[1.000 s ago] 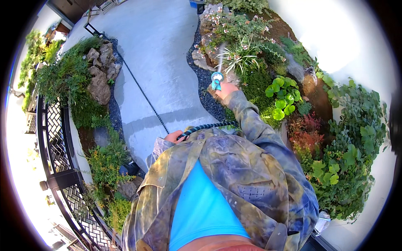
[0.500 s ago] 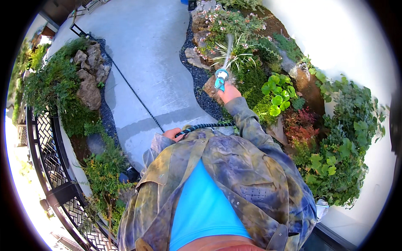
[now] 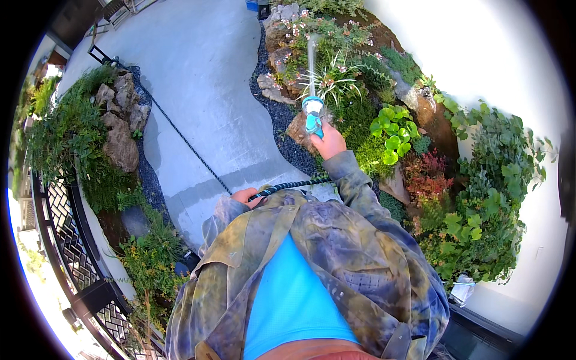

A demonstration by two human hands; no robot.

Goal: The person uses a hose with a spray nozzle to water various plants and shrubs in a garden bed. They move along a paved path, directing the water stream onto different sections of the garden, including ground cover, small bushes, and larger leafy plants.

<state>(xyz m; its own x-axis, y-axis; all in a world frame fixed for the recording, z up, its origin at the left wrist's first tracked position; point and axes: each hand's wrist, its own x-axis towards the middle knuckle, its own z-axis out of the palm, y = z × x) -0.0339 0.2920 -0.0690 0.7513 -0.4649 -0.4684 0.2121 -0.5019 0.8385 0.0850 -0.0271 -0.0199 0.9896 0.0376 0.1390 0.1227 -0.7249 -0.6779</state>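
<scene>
My right hand (image 3: 330, 141) grips a turquoise and white spray nozzle (image 3: 313, 114), held out over the planted bed at the right. A straight jet of water (image 3: 311, 63) comes from it toward the spiky variegated plant (image 3: 337, 81) and pink-white flowers. My left hand (image 3: 245, 198), partly hidden by my camouflage jacket (image 3: 234, 276), grips a dark patterned hose (image 3: 288, 186) at my waist. One length of it runs across toward my right forearm; another stretches up-left over the pale path (image 3: 198, 96).
Rocks (image 3: 120, 144) and plants edge the path on the left, with gravel strips (image 3: 267, 102) along both sides. A black lattice railing (image 3: 63, 216) curves along the left. A white wall (image 3: 480, 54) backs the right bed. A chair (image 3: 113, 12) and blue container (image 3: 255, 6) are far up the path.
My right hand with the nozzle has moved slightly, and the jet now points straighter ahead. The surroundings have shifted left and down a little in view. My left hand stays on the hose.
</scene>
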